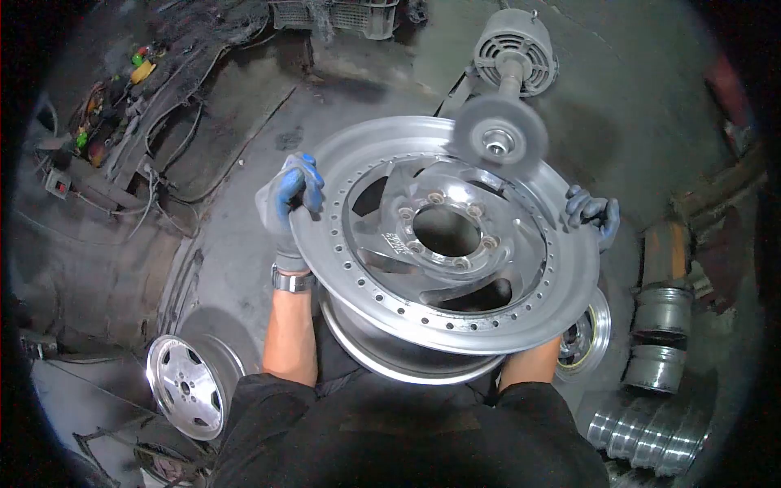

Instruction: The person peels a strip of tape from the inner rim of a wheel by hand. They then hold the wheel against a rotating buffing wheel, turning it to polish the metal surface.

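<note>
Both my hands are closed on the outer lip of one wheel rim [407,191]: left hand [289,191] at the left edge, right hand [592,215] at the right. Rim's tilted face-up in front of my torso, far lip under the buffing disc [521,130] on the motor [514,37]. Disc is blurred, likely spinning; can't tell if it touches. Good practice, my take: light even pressure, firm opposed grips, fingers well clear, steady tilt, slow smooth rotation, no dwelling on one spot, no snagging the spoke openings.
</note>
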The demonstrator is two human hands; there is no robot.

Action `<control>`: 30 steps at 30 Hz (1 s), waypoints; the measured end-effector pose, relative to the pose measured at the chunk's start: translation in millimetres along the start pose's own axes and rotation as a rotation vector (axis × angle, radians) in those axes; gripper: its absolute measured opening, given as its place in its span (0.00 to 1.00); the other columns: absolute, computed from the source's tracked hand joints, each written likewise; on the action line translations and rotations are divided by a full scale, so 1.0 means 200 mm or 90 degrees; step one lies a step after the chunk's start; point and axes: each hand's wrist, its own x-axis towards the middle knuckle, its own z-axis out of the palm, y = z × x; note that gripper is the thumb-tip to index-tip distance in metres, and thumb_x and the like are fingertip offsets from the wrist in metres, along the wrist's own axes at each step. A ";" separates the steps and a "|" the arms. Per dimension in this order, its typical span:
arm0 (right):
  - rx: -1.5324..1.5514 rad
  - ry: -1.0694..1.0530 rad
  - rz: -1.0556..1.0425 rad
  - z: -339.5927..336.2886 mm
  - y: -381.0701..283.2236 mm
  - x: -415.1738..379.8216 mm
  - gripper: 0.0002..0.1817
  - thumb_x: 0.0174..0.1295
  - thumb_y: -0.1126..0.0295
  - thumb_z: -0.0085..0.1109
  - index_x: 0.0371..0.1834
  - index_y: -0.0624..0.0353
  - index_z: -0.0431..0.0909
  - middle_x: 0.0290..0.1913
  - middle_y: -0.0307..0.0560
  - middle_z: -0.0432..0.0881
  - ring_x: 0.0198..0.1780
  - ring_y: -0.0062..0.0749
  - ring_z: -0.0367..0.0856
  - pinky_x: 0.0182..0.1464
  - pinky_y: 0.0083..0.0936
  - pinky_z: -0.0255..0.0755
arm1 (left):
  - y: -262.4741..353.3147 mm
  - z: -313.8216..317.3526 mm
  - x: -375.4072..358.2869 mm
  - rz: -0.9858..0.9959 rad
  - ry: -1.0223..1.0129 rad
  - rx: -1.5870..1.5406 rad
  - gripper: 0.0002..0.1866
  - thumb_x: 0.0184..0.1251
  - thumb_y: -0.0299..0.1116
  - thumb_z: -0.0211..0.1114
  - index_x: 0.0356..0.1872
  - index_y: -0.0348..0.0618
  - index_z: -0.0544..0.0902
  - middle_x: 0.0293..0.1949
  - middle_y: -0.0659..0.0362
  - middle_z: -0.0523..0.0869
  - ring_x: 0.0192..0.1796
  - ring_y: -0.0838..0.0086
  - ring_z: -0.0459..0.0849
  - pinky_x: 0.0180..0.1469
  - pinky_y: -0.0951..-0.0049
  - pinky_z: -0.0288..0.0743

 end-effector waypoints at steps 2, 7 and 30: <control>-0.005 0.018 0.004 0.00 0.00 0.00 0.34 0.86 0.55 0.27 0.28 0.56 0.82 0.18 0.49 0.80 0.34 0.42 0.77 0.63 0.42 0.66 | -0.01 0.00 -0.01 -0.010 0.007 0.002 0.19 0.69 0.34 0.55 0.17 0.37 0.76 0.21 0.56 0.77 0.32 0.69 0.72 0.49 0.63 0.66; -0.029 -0.020 0.002 -0.01 -0.03 -0.01 0.35 0.86 0.55 0.26 0.28 0.56 0.83 0.18 0.50 0.80 0.34 0.42 0.78 0.63 0.42 0.65 | -0.03 -0.01 0.01 -0.009 -0.009 -0.018 0.20 0.70 0.34 0.55 0.16 0.37 0.76 0.21 0.56 0.77 0.31 0.69 0.72 0.50 0.63 0.66; -0.072 0.034 -0.030 0.04 -0.06 -0.02 0.33 0.87 0.55 0.25 0.26 0.53 0.77 0.17 0.49 0.79 0.29 0.41 0.74 0.56 0.43 0.65 | -0.06 0.00 0.01 -0.015 0.020 -0.032 0.20 0.70 0.35 0.55 0.18 0.36 0.76 0.21 0.57 0.76 0.30 0.70 0.71 0.51 0.64 0.67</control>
